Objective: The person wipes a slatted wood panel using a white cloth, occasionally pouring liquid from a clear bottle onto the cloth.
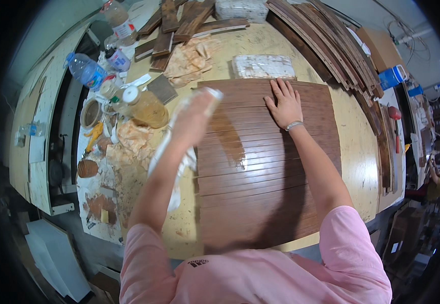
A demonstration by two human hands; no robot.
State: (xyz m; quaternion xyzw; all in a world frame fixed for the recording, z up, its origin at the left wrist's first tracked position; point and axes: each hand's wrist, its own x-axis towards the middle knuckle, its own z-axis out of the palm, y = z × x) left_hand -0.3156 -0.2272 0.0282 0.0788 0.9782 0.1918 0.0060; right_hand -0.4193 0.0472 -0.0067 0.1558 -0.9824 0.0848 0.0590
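A row of dark brown wooden slats [265, 167] lies side by side on the workbench [354, 147] in front of me. My left hand [194, 119] is blurred with motion and grips a white cloth [179, 167] at the slats' left edge. A wet, lighter brown streak [230, 139] runs down the slats beside it. My right hand [283, 104] presses flat, fingers spread, on the top of the slats. A bracelet sits on that wrist.
A jar of amber liquid [146, 107], plastic bottles [87, 71], a small bowl [90, 112] and stained rags [189, 58] crowd the left. Loose slats [331, 45] are stacked at the back and right. Two white blocks [263, 66] lie behind the slats. Another person [437, 185] is far right.
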